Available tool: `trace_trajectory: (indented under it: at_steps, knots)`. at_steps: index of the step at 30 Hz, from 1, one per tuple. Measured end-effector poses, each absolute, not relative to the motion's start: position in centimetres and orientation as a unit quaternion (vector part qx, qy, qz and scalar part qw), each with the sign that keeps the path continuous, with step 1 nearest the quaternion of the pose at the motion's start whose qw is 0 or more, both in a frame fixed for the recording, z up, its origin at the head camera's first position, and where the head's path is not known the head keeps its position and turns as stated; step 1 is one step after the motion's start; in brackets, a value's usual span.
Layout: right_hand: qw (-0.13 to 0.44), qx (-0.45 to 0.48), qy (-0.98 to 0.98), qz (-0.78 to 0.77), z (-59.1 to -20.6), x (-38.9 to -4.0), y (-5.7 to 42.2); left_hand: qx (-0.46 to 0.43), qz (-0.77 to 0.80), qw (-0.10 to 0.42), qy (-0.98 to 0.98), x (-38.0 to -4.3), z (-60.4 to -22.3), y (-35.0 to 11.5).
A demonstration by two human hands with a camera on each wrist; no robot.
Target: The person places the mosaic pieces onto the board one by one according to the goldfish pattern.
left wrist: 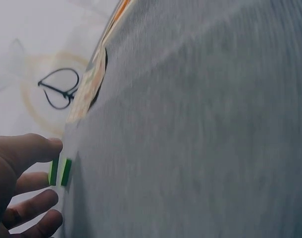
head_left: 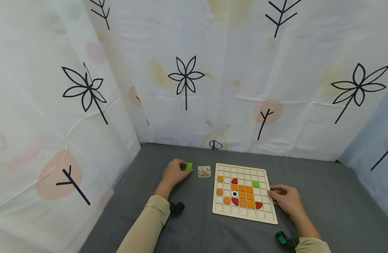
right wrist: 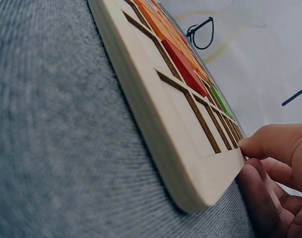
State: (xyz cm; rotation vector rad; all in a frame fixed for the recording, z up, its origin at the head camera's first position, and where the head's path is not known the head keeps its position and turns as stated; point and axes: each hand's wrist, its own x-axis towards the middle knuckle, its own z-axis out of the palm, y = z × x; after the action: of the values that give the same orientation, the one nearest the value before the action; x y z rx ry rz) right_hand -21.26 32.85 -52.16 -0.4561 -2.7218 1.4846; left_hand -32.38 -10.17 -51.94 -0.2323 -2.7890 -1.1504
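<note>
My left hand [head_left: 175,172] is at the far left part of the table, its thumb and index finger pinching a small green square tile [left wrist: 53,171]. A second green tile [left wrist: 66,172] stands just beside that one in the left wrist view; in the head view the green [head_left: 189,166] shows past the fingertips. My right hand [head_left: 287,198] holds the right edge of a wooden grid board [head_left: 244,217], thumb on top of the rim and other fingers curled at its side. On the board lie orange squares [head_left: 242,195], orange discs, red quarter-rounds [head_left: 258,205], an eye disc [head_left: 234,194] and one green square [head_left: 256,183].
A small printed pattern card [head_left: 204,172] lies between my left hand and the board. Grey cloth [head_left: 187,225] covers the table. White printed curtains [head_left: 232,70] enclose it at the back and sides. A dark strap device [head_left: 285,239] sits at each wrist.
</note>
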Motion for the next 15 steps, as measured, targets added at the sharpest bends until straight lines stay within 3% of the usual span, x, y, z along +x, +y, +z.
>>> trace_trajectory:
  at_steps: [15]
  knots:
    - [0.002,-0.132,-0.870,0.476,-51.9,-20.9,32.8,-0.152,-0.399,0.026,-0.904,-32.5,-49.9,-2.9]
